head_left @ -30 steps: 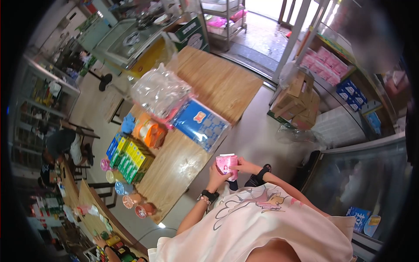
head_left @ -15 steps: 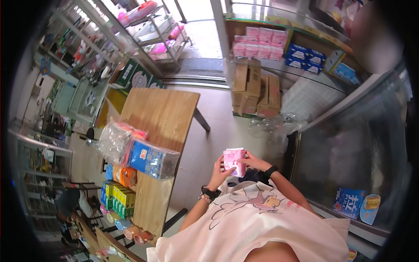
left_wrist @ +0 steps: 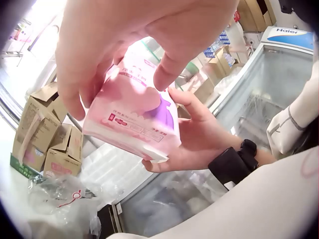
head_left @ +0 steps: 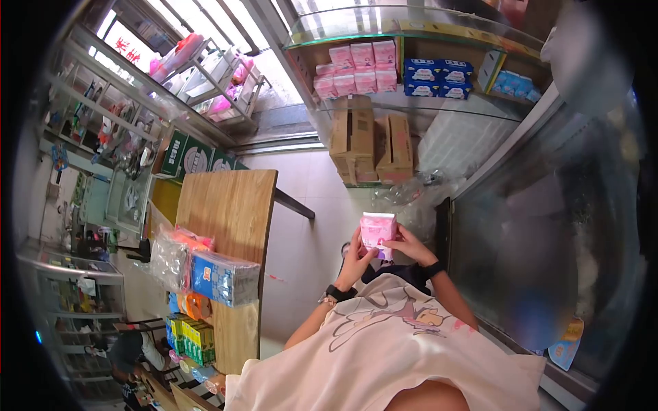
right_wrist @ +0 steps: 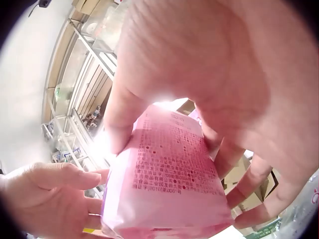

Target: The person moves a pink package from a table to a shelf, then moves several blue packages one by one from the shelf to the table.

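A pink plastic-wrapped packet (head_left: 378,229) with a white top edge is held in front of the person's body. My left hand (head_left: 354,264) grips its left side, thumb across the front. From the right, my right hand (head_left: 414,248) holds the other side, with its thumb on the front face near the left one. In the left wrist view, a purple patch and printing show on the packet (left_wrist: 134,112). Rows of small red print cover the side of the packet (right_wrist: 169,164) seen in the right wrist view.
A wooden table (head_left: 229,198) at the left bears a blue plastic-wrapped pack (head_left: 223,277) and several yellow-green boxes (head_left: 195,340). Ahead, shelves hold pink packets (head_left: 363,65) and blue packs (head_left: 437,77), above cardboard boxes (head_left: 353,140). A glass-fronted cabinet (head_left: 521,240) stands at the right.
The head view has turned rightward, so the table slid left and the shelves came to the middle. Both hands keep hold of the pink packet, which now sits slightly higher in view.
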The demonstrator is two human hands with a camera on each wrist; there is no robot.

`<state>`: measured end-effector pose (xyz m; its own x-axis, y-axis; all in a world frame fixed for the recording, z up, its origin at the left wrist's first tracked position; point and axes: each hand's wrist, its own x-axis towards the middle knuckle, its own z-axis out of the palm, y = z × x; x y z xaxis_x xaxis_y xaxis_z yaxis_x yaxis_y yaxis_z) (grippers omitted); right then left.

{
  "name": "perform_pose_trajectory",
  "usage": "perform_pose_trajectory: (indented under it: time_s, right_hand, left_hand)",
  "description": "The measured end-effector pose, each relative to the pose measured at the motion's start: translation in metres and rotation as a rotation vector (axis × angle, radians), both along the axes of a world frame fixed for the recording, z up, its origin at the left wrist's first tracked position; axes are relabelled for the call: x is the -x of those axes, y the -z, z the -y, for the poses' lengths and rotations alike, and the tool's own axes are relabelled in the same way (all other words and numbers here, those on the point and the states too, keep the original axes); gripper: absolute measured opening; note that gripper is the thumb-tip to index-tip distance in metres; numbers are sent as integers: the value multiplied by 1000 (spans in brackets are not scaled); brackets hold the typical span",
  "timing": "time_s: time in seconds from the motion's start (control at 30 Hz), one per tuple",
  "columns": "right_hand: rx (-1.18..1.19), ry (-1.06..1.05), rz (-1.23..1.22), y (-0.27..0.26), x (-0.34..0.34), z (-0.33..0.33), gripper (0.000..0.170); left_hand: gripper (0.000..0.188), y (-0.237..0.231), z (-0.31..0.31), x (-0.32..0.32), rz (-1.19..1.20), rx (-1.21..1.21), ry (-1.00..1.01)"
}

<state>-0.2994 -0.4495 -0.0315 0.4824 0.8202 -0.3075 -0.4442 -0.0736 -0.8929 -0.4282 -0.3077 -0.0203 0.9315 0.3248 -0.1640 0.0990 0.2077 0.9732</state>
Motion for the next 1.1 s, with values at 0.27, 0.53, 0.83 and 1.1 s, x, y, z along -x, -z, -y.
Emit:
perform_pose_trajectory:
  time_s: [0.27, 0.53, 0.83, 1.1]
  right_hand:
    - [109, 41, 128, 16, -36, -1, 63]
    - [87, 164, 75, 22, -83, -32, 66]
    - [173, 46, 102, 27, -140, -128, 73]
    - [121, 220, 270, 4, -208, -253, 81]
  left_hand:
    - [69, -1, -20, -43, -65, 13, 161]
    - [70, 12, -58, -102, -21, -23, 259]
    - [71, 7, -148, -147, -86, 8, 214]
    - [68, 7, -259, -228, -37, 3, 118]
